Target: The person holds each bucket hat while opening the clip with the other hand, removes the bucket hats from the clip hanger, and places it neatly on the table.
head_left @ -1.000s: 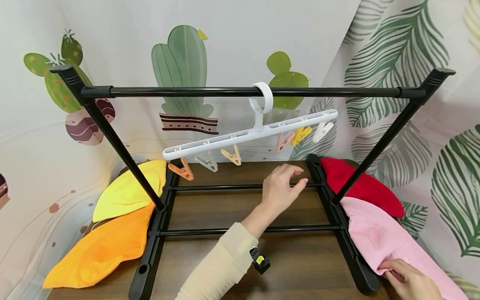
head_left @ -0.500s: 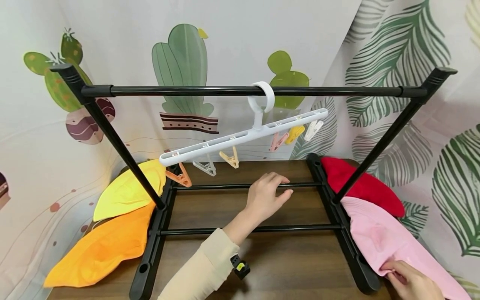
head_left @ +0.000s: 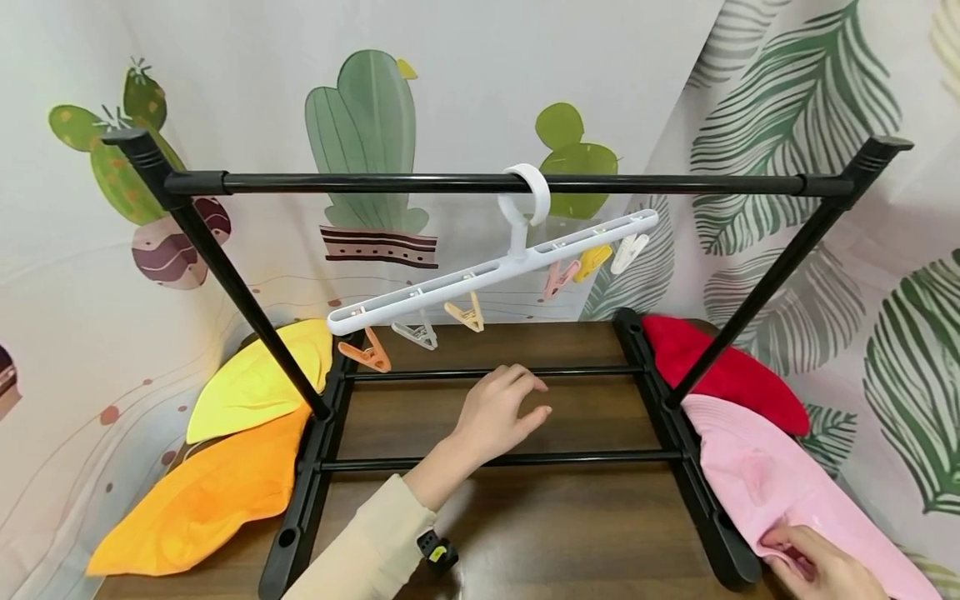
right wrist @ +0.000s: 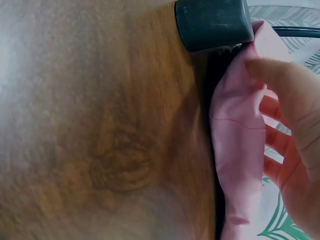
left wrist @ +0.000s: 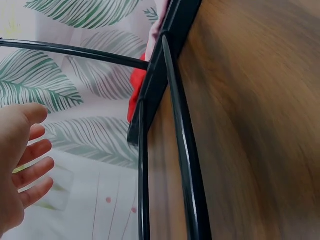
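My right hand (head_left: 821,562) pinches the near edge of a folded pink hat (head_left: 765,467) at the front right. In the right wrist view the thumb lies on the pink cloth, with the other fingers behind it. The left hand (head_left: 498,414) hovers over the middle of the rack's base, holding nothing; the left wrist view shows its fingers (left wrist: 37,172) loosely bent and apart. Above it, a white clip hanger (head_left: 495,271) hangs tilted by its hook from the top bar (head_left: 360,183), its right end higher. Several coloured clothespins dangle beneath, including an orange one (head_left: 366,352).
The black rack's feet (head_left: 697,492) and two low crossbars (head_left: 592,457) stand on a wooden table (head_left: 570,533). A red hat (head_left: 712,375) lies behind the pink one. Yellow (head_left: 262,379) and orange hats (head_left: 217,492) lie at the left. Printed curtains hang behind.
My left hand has drawn back down and to the left, away from the hanger. The hanger has swung slightly. The right hand has shifted a little on the pink hat's edge.
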The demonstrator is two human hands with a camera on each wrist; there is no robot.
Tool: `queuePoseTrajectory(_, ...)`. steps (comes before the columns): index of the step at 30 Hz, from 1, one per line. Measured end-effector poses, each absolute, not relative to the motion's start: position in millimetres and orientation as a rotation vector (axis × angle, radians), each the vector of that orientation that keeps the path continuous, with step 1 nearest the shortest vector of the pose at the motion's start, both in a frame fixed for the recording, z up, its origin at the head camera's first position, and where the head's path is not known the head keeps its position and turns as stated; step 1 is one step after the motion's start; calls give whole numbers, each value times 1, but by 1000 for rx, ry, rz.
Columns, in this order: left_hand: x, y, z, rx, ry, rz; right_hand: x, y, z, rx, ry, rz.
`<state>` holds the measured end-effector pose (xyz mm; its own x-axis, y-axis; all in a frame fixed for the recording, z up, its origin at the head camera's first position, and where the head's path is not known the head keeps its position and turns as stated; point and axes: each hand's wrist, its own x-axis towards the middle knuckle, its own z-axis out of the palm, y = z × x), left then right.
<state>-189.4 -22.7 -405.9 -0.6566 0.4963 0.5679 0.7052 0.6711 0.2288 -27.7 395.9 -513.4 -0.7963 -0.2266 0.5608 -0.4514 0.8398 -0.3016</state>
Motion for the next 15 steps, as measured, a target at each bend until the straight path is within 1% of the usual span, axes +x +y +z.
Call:
queuePoseTrajectory(7, -181, -46, -411, -962, -2444, -590, -25, 387, -503, 266, -2628, 512)
queuePoseTrajectory(12, -176, -64, -415, -945, -2463, -590, -27, 383, -492, 151, -2720, 458)
queuePoseTrajectory(15, -173, -77, -417, -919, -2470, -608, -33, 386, -486, 210, -2685, 437)
